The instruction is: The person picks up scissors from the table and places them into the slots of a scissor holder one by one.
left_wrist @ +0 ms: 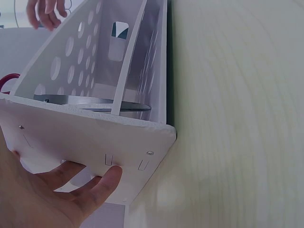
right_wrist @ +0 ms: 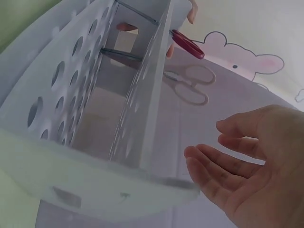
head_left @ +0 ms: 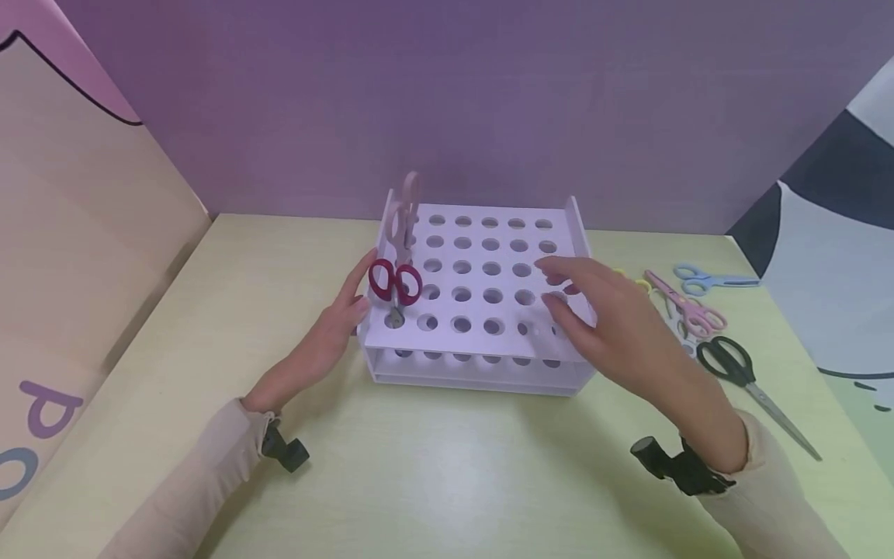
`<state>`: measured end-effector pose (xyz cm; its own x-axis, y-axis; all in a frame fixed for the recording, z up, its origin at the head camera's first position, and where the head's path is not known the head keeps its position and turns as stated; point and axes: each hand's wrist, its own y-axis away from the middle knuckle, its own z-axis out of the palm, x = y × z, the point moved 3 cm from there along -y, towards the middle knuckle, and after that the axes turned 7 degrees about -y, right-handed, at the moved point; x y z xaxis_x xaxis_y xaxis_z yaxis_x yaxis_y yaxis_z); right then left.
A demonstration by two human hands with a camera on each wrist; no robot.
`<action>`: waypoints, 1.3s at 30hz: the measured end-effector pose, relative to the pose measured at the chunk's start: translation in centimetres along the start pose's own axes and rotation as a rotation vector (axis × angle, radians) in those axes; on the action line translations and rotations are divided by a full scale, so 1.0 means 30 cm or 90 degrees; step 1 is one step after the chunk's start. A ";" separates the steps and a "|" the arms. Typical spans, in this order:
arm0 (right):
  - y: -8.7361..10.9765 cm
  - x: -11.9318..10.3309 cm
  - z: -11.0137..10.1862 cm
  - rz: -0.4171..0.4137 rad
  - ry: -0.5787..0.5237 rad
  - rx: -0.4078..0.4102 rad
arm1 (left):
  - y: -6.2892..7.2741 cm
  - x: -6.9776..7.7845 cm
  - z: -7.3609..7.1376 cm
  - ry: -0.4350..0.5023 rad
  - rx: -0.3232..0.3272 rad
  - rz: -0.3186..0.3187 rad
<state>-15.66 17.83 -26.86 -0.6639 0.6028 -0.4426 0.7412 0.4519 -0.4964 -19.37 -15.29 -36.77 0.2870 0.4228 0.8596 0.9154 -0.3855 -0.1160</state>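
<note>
A white rack (head_left: 476,338) with rows of round holes stands on the table. Red-handled scissors (head_left: 398,281) sit blades down in the front-left hole, their blades (left_wrist: 76,99) visible under the top shelf. Behind them, pale pink scissors (head_left: 410,190) stand upright along the left column; a loop handle (right_wrist: 194,100) also shows in the right wrist view. My left hand (head_left: 324,330) rests against the rack's left side panel (left_wrist: 95,137), fingers at its cut-out. Over the rack's right side, my right hand (head_left: 615,314) hovers with loosely bent fingers, holding nothing.
Several scissors lie on the table (head_left: 447,466) right of the rack: a black-handled pair (head_left: 782,418), a blue pair (head_left: 729,281), a pink pair (head_left: 670,293) and a white pair partly behind my right hand. A purple wall (head_left: 475,101) rises behind the rack.
</note>
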 end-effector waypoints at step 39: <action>0.189 0.388 -0.201 0.187 0.094 0.078 | 0.002 -0.033 -0.005 -0.004 0.006 0.003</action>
<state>-18.58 31.36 -30.32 -0.3966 0.7876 -0.4716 0.8748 0.1684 -0.4543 -19.65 -15.86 -37.57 0.2932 0.4266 0.8556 0.9165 -0.3801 -0.1245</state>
